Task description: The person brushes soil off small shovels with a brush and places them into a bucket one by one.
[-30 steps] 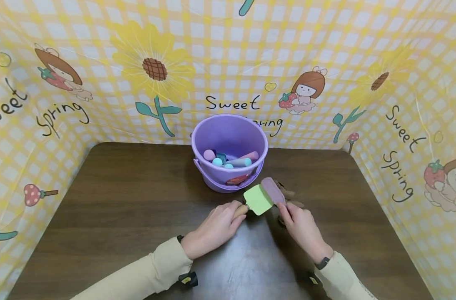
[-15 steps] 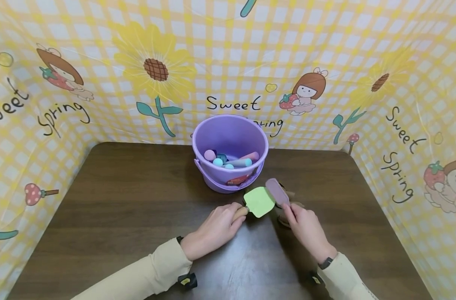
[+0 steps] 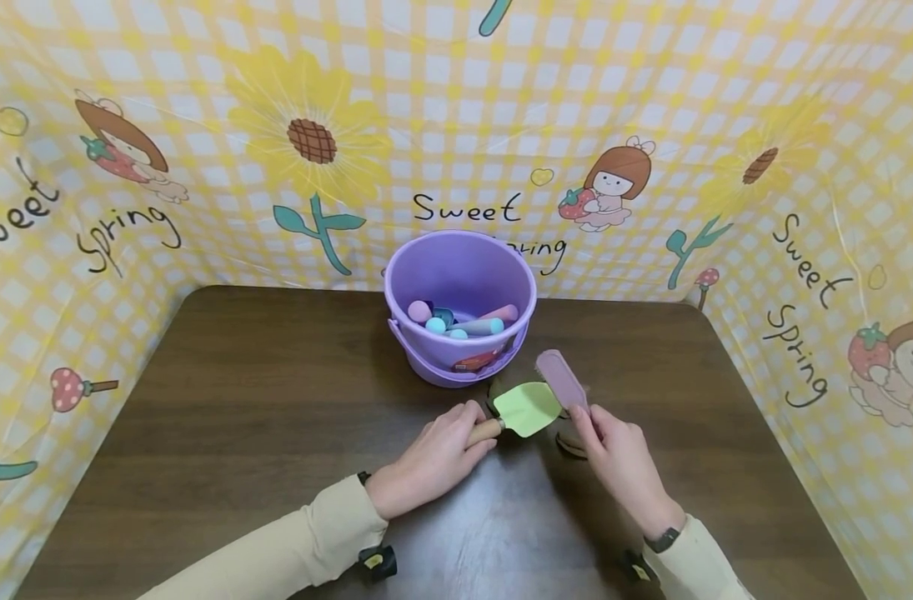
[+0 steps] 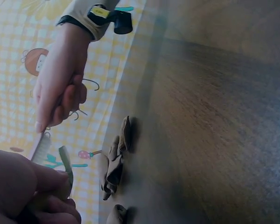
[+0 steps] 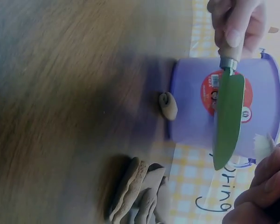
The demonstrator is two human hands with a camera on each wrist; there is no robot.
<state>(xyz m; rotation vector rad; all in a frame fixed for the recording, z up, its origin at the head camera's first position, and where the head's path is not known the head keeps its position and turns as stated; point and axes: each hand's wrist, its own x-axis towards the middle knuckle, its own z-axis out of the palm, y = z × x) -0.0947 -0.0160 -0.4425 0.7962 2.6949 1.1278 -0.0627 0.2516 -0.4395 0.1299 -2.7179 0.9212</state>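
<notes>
My left hand (image 3: 441, 450) grips the wooden handle of a small trowel with a light green blade (image 3: 527, 408). A mauve brush (image 3: 561, 380) is held in my right hand (image 3: 627, 462), thumb along its back; its pale bristles (image 5: 262, 147) show in the right wrist view. In the head view the brush overlaps the blade's right edge; whether they touch, I cannot tell. Below them, brown curled pieces (image 5: 147, 191) lie on the table, their kind unclear. One small rolled piece (image 5: 168, 106) lies apart, close to the bucket. The blade's upper face looks bare.
Just behind the trowel a purple bucket (image 3: 464, 250) stands upright, its handle hanging down in front. Several pink and teal-ended tools (image 3: 471, 325) lie inside it. The dark wooden table (image 3: 238, 400) ends at a yellow checked cloth wall (image 3: 456, 100) at the back and sides.
The trowel has shifted slightly right, and its blade has tilted. My right hand has moved a little right with the brush. More of one brown piece shows below the blade.
</notes>
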